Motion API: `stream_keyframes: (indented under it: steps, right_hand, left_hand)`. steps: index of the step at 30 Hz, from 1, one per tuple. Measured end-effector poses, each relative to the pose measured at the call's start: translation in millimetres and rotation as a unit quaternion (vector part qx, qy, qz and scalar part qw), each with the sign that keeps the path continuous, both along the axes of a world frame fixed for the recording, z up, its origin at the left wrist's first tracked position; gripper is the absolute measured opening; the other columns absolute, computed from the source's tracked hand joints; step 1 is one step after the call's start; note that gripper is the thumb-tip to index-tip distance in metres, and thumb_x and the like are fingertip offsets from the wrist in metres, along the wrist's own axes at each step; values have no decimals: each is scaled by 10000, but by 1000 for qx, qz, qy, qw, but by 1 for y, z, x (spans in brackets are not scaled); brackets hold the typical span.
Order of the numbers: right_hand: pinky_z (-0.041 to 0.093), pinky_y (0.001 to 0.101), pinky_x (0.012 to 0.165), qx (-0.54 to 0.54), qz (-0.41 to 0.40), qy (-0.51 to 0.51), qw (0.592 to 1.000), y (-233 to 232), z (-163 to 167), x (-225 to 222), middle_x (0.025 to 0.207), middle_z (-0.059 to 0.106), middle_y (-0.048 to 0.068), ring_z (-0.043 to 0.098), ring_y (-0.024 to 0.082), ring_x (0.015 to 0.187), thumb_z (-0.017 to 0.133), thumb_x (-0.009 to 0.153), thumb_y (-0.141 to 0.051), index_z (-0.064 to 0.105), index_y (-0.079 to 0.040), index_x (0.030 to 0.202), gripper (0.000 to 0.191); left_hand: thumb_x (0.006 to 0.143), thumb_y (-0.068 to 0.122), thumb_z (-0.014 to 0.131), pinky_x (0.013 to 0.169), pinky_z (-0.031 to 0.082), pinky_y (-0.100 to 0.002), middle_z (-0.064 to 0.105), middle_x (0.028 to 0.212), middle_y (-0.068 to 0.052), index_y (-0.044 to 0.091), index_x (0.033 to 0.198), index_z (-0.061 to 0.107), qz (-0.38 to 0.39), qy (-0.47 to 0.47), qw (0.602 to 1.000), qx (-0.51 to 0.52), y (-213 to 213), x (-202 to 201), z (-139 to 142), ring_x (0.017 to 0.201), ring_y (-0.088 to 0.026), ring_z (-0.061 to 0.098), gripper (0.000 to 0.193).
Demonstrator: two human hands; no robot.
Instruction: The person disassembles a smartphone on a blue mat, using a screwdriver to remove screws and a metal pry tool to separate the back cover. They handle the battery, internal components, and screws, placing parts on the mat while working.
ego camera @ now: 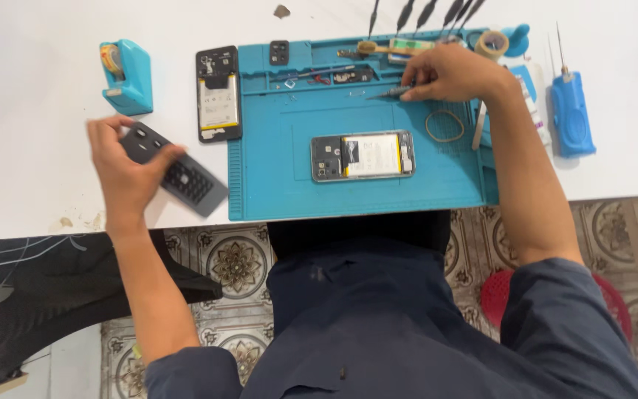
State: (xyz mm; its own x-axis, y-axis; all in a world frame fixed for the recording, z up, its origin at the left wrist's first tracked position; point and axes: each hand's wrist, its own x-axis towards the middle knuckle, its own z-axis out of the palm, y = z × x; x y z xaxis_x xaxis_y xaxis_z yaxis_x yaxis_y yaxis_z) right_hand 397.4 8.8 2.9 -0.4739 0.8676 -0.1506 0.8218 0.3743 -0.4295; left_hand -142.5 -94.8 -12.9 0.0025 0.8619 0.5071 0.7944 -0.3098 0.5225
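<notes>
Clerk: Head view, stock on the white table [31, 192]. Count the phones.

Checker: Two, both opened with backs off. One lies flat in the middle of the blue work mat [275, 199], marked as phone on the mat [362, 156]. The second phone [218, 94] lies on the bare table, just beside the mat's left edge.

Clerk: Hands?

Checker: Two. Left hand [128, 171] is off the mat on the left, fingers closed over one dark remote [179, 174], which rests slanted on the table, its far end near the mat's lower left corner. Right hand [448, 72] sits at the top of the mat, fingers pinched together on one slim grey tool [393, 92] lying across the mat.

Clerk: Loose items?

Checker: One small black camera cover [279, 52] at the mat's top left. One rubber band [444, 125] on the mat, right of the phone. One tape roll [492, 44] at the top right corner. One blue tape dispenser [127, 76] on the table, far left. One blue handheld tool [571, 111] with a needle tip, right of the mat. Six dark tool handles [406, 13] stand along the top edge.
</notes>
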Motion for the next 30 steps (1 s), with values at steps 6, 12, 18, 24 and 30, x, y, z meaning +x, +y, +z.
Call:
stream_keyframes:
  steps: [6, 12, 18, 24, 30]
  right_hand:
    - [516, 372, 699, 38, 15, 24, 999, -2, 0, 2, 822, 696, 96, 656, 227, 770, 832, 865, -369, 801, -89, 1070, 348]
    - [554, 297, 762, 85, 7, 114, 990, -9, 10, 2, 913, 757, 87, 713, 179, 816, 829, 921, -370, 805, -65, 1059, 336]
    - [554, 343, 675, 95, -32, 101, 990, -16, 23, 3, 854, 751, 98, 706, 181, 745, 833, 900, -307, 792, -59, 1021, 279]
    - [570, 301, 724, 107, 1, 163, 981, -15, 26, 3, 902, 761, 83, 726, 151, 809, 822, 936, -230, 751, -36, 1042, 232]
    - [603, 262, 792, 50, 36, 220, 974, -15, 25, 4, 938, 761, 81, 746, 125, 888, 807, 914, -148, 709, -14, 997, 185]
  left_hand:
    - [944, 369, 863, 828, 426, -360, 504, 990, -66, 32, 1008, 565, -122, 74, 990, 14, 53, 13, 37, 902, -221, 512, 455]
    - [892, 334, 846, 961, 400, -452, 561, 1027, -82, 55, 1007, 626, -182, 194, 963, 47, 145, 56, 28, 1000, -275, 529, 373]
    - [780, 707, 787, 867, 361, -448, 571, 1003, -83, -55, 1208, 670, -39, 318, 933, 163, 147, 84, 21, 972, -264, 496, 881]
    - [758, 837, 766, 1131, 372, -503, 652, 1213, -102, 37, 1198, 689, -282, 200, 937, 46, 84, 150, 50, 1197, -283, 593, 916]
    - [632, 748, 838, 816, 505, -461, 645, 1056, -174, -16, 1158, 667, -419, 233, 877, -36, 34, 231, 41, 994, -340, 586, 943]
